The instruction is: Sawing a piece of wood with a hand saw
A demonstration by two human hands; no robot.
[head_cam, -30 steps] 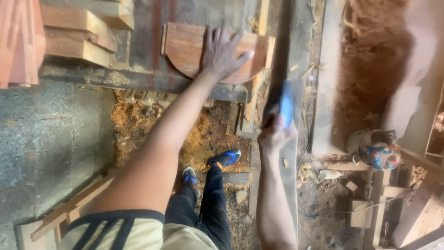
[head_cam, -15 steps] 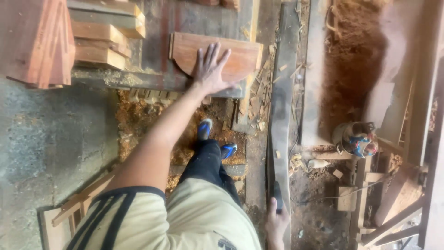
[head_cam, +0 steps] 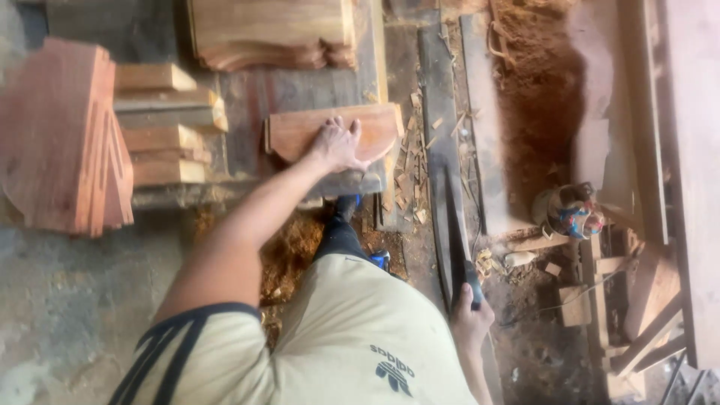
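Nearest to me, my right hand (head_cam: 471, 315) was closed around the dark handle of a long dark blade (head_cam: 452, 225), its fingers wrapped tight, low at my side and well to the right of the workbench (head_cam: 247, 97). The blade ran from that grip up along the right edge of the bench, over a litter of wood chips (head_cam: 405, 187). Farther out, my left hand (head_cam: 337, 144) lay flat on a curved reddish wood panel (head_cam: 300, 131) at the near right corner of the bench, fingers spread wide and pressing down on its top face, gripping nothing. Left of that panel on the bench sat a pile of short wooden blocks (head_cam: 161, 124), and beyond them, off the bench's left end, a leaning stack of reddish boards (head_cam: 64, 142). At the far side of the bench lay a stack of paler shaped panels (head_cam: 274, 34). Right of the bench, past the blade, red sawdust (head_cam: 536, 97) was heaped.
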